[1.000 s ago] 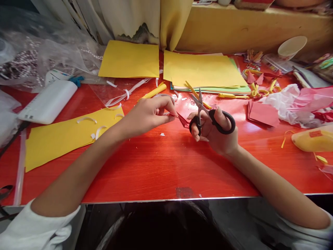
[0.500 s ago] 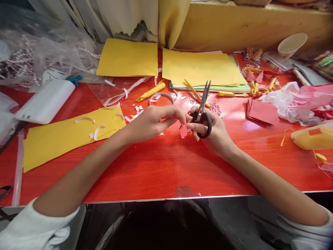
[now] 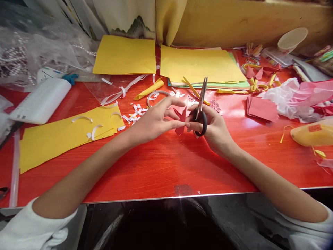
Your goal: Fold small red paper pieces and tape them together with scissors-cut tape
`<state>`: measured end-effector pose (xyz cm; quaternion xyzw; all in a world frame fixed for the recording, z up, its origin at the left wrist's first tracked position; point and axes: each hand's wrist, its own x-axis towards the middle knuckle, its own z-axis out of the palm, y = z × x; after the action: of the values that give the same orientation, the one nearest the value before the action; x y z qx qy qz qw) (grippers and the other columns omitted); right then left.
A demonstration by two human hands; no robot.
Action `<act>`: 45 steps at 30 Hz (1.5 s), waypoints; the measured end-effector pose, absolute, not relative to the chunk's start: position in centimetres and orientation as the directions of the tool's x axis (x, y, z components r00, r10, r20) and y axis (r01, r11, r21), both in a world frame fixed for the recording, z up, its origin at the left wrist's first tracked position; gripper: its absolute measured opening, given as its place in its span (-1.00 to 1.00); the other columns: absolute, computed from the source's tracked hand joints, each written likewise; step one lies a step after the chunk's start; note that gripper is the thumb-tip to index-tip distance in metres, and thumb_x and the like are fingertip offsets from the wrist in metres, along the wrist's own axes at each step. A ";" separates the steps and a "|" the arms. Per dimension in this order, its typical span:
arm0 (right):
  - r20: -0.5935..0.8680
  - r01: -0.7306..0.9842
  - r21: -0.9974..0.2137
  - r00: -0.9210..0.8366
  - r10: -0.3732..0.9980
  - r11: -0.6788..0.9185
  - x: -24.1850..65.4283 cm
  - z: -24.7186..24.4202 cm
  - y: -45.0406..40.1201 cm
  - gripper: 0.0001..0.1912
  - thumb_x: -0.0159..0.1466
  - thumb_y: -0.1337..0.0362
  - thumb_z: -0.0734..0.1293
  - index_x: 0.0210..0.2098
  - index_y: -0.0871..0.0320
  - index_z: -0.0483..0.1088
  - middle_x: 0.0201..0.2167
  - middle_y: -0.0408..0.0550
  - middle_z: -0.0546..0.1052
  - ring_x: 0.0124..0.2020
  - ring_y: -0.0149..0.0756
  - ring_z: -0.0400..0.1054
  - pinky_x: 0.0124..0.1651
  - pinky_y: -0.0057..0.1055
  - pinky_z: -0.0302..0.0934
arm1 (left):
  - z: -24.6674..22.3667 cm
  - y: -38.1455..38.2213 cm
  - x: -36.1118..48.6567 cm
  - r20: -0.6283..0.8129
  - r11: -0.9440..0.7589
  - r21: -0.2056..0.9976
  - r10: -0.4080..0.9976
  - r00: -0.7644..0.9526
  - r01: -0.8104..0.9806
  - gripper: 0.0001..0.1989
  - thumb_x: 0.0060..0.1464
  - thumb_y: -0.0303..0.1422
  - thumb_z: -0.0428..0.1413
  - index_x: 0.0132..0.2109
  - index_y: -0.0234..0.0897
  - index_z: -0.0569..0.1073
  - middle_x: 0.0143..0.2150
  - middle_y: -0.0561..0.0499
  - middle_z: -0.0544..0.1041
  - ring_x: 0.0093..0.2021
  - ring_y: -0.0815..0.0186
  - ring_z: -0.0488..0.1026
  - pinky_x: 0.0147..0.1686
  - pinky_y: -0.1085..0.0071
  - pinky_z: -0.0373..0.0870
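A small folded piece of red paper [image 3: 181, 127] is between my two hands, above the red table. My left hand [image 3: 153, 121] pinches it with the thumb while the other fingers curve over its far side. My right hand [image 3: 212, 130] is closed on a pair of scissors [image 3: 201, 118] with black handles. Their blades are together and point away from me. The right fingertips also meet the red paper near my left thumb.
Yellow sheets [image 3: 200, 64] lie stacked at the back. Yellow strips [image 3: 67, 137] are at left, beside white paper scraps [image 3: 134, 113] and a tape roll [image 3: 158, 99]. Pink-red squares [image 3: 261, 109], tissue paper [image 3: 283, 99] and a white cup [image 3: 292, 39] stand at right.
The red paper has turned and shows more of its folded shape. My left hand has opened out around it, its thumb now against the paper. The scissors have dipped slightly.
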<state>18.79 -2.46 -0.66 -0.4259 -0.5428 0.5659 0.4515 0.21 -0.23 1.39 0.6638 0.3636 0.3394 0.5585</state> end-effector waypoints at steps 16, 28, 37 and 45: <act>-0.061 0.114 -0.993 -0.366 0.929 -0.020 19.3 -0.3 -3.1 -0.71 0.09 0.08 0.42 -0.34 0.17 0.42 -0.67 -0.24 0.34 -0.69 -0.50 0.20 -0.62 -0.52 0.14 | 2.0 0.7 -0.5 0.132 -0.124 0.982 0.990 0.044 -0.144 -0.87 -0.02 -0.41 0.20 -0.32 -0.25 0.38 -0.31 0.03 0.51 -0.17 0.26 0.51 -0.18 0.33 0.48; -0.033 0.102 -0.995 -0.332 0.943 0.001 19.2 -0.4 -3.4 -0.71 0.06 0.09 0.44 -0.34 0.16 0.43 -0.67 -0.24 0.32 -0.68 -0.51 0.17 -0.63 -0.53 0.14 | 1.9 0.4 -0.1 0.116 -0.115 0.974 0.993 -0.004 -0.197 -0.89 0.02 -0.44 0.17 -0.34 -0.27 0.35 -0.31 0.03 0.52 -0.18 0.30 0.52 -0.16 0.36 0.49; -0.038 0.111 -0.994 -0.321 0.946 -0.002 19.2 -0.5 -3.3 -0.69 0.06 0.06 0.43 -0.33 0.16 0.44 -0.70 -0.24 0.31 -0.70 -0.51 0.15 -0.65 -0.52 0.12 | 1.7 0.3 0.0 0.092 -0.090 0.966 0.996 -0.002 -0.242 -0.90 0.03 -0.45 0.16 -0.34 -0.30 0.36 -0.30 0.01 0.52 -0.17 0.29 0.53 -0.14 0.32 0.49; -0.029 0.091 -0.996 -0.316 0.948 0.000 19.1 -0.5 -3.4 -0.74 0.07 0.10 0.44 -0.34 0.14 0.44 -0.70 -0.25 0.31 -0.71 -0.51 0.14 -0.65 -0.52 0.11 | 1.4 0.3 -0.1 0.105 -0.093 0.968 0.994 0.043 -0.231 -0.90 0.04 -0.38 0.16 -0.32 -0.26 0.37 -0.26 0.04 0.56 -0.17 0.32 0.53 -0.08 0.33 0.48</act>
<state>19.11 -3.35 -0.45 -0.4389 -0.5922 0.5544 0.3864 -0.08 0.28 1.35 0.4769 0.3996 0.5648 0.5422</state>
